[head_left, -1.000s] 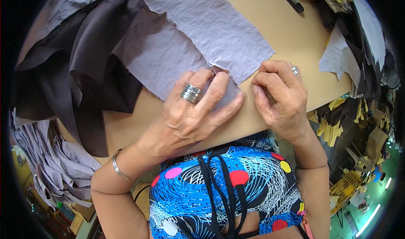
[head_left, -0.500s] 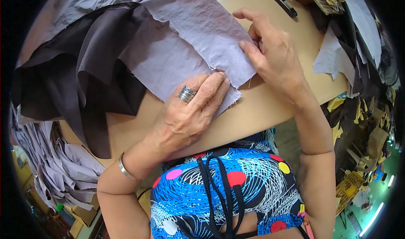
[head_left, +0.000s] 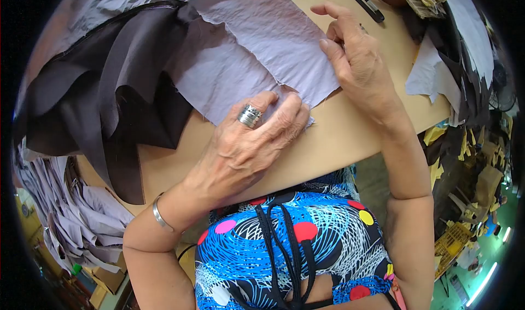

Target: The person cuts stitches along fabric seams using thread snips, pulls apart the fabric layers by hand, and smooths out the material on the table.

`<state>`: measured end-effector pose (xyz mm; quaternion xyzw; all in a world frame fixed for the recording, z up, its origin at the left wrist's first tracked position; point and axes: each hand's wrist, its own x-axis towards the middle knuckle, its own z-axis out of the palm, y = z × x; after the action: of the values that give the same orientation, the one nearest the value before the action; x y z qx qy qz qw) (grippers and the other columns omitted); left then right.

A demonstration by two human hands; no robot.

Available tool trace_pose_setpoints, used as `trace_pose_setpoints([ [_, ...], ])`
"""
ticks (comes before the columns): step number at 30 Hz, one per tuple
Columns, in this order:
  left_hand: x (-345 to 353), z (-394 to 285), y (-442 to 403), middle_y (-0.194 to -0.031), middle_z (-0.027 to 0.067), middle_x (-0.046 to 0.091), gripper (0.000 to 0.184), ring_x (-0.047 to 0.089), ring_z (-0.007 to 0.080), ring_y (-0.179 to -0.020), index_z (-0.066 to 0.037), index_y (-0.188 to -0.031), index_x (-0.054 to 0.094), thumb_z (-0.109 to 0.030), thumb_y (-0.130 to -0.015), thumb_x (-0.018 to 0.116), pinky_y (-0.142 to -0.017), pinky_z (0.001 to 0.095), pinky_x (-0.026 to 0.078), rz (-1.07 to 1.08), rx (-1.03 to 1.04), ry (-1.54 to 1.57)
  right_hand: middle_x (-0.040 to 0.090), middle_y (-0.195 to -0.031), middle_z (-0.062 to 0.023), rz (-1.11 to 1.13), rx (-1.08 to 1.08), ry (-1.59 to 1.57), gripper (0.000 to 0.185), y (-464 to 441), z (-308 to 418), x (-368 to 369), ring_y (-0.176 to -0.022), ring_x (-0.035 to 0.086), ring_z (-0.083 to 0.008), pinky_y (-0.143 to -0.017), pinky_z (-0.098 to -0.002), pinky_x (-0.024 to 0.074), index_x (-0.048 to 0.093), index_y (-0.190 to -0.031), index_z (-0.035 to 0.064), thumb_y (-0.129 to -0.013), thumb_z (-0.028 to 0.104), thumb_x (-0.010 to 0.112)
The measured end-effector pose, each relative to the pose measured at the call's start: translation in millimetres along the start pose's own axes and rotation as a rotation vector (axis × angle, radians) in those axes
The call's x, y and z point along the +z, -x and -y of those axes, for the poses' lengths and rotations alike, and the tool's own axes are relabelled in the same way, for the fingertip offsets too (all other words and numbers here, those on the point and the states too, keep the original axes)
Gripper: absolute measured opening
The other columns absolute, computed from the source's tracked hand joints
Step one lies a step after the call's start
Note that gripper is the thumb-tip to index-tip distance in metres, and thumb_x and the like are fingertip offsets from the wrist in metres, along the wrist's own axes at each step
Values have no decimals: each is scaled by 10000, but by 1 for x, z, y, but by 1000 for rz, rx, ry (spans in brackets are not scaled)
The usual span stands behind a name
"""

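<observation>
A pale lilac-grey piece of fabric [head_left: 224, 72] lies on the tan table, with a raw, frayed edge running across it toward me. My left hand [head_left: 260, 138], wearing a wide silver ring, presses its bent fingers onto the near end of this cloth and bunches it a little. The fingertips are partly hidden. At the cloth's right edge is my right hand [head_left: 358, 61], its thumb and index finger apart with nothing between them. Its lower side is against or just over the cloth's edge; I cannot tell which. Dark brown fabric [head_left: 131, 86] is heaped left of the lilac-grey piece.
A black pen-like tool [head_left: 363, 3] lies at the back of the table [head_left: 407, 99]. Grey and dark cloth scraps [head_left: 435, 72] hang at the right edge. A stack of grey cut pieces [head_left: 82, 211] sits low on the left. A yellow crate [head_left: 453, 241] stands on the floor.
My left hand has shifted slightly right and toward me, with its fingers bent more and the cloth gathered under them. My right hand has moved a little right, its thumb now off the cloth.
</observation>
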<state>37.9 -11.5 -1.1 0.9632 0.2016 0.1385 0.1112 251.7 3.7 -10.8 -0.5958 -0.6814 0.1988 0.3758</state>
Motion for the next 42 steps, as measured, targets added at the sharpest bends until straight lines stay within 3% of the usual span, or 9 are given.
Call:
trace_pose_setpoints([
  [3,1,6,-1,-1220,97,534,430,555,249,-1033,-45,-1163,607,-93,-739,553,-859,344,476,-43,11,-30,660,-833,-174,-77,-155,172,356,-2,-5,4,-731,627,-363,-698,-442,494,539,-1119,69,-776,-16,578],
  [9,7,0,0,-1217,78,532,452,548,207,-1040,-39,-1169,598,-178,-740,562,-864,333,433,-51,3,-91,647,-842,-161,-42,-207,365,278,-11,-18,-11,-726,630,-352,-684,-433,512,552,-1094,61,-816,46,550],
  [12,9,-10,4,-1267,101,506,481,522,240,-1067,-35,-1220,579,-203,-774,522,-886,352,425,-41,56,-135,603,-1016,-158,-114,-128,792,298,-32,-23,-29,-881,613,-351,-744,-430,502,548,-1157,59,-863,98,573],
  [15,5,-20,6,-1288,63,539,495,540,226,-1074,-87,-1214,608,-192,-731,579,-879,332,442,-16,28,-143,579,-1002,-155,-74,-93,914,273,-46,-45,-23,-882,623,-343,-686,-428,533,540,-1094,55,-825,106,536],
  [25,16,-24,10,-1364,105,459,531,471,239,-1180,-69,-1267,562,-289,-790,641,-970,374,373,-33,-46,-38,584,-918,-191,64,-219,376,232,-25,-10,-41,-822,577,-354,-705,-424,484,564,-1035,-18,-807,20,546],
  [30,20,-25,7,-1373,108,441,551,443,236,-1221,-70,-1292,540,-311,-807,639,-1005,394,337,-30,-57,-7,585,-819,-149,132,306,-224,231,26,63,-61,-677,578,-312,-612,-360,472,590,-1089,9,-874,92,580],
  [32,24,-27,6,-1364,105,449,555,440,234,-1225,-72,-1298,536,-314,-809,638,-1015,400,328,-33,-75,7,581,-813,-127,196,-30,33,272,35,44,-44,-673,587,-281,-596,-356,470,591,-1124,41,-864,119,607],
  [34,26,-28,6,-1359,98,454,562,440,241,-1222,-73,-1300,534,-309,-802,644,-1019,402,327,-46,-74,-6,576,-809,-106,238,-173,234,307,41,38,-35,-664,590,-264,-586,-354,466,593,-1146,70,-849,142,629],
  [42,24,-29,4,-1317,97,489,531,461,290,-1178,-47,-1237,582,-251,-755,672,-1001,421,371,-94,-59,13,546,-790,-37,175,-285,648,379,49,37,-25,-567,539,-220,-548,-341,415,610,-1154,132,-775,146,599],
])
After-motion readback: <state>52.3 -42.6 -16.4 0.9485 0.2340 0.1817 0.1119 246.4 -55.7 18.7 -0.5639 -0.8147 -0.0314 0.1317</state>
